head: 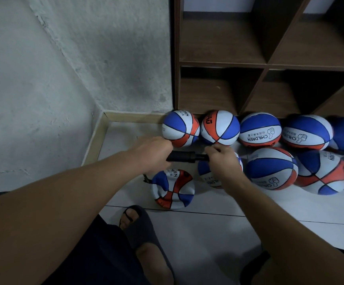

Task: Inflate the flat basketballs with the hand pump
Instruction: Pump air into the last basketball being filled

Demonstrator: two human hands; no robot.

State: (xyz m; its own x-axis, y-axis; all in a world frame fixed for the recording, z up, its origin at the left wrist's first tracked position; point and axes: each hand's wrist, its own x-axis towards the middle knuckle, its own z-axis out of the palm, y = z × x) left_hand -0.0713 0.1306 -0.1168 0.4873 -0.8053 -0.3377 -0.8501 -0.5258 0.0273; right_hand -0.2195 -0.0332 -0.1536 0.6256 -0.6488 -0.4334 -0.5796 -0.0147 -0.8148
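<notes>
My left hand [154, 155] gripped the black pump [184, 156], hiding its left end, while my right hand [221, 159] pinched its handle, covering a basketball [205, 171].

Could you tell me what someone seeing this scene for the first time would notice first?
Red, white and blue basketballs lie in rows on the floor in front of an open wooden shelf. In the middle, the left hand and right hand hold a black pump between them. Just below it lies a caved-in flat ball, with a hose end at its left side.
</notes>
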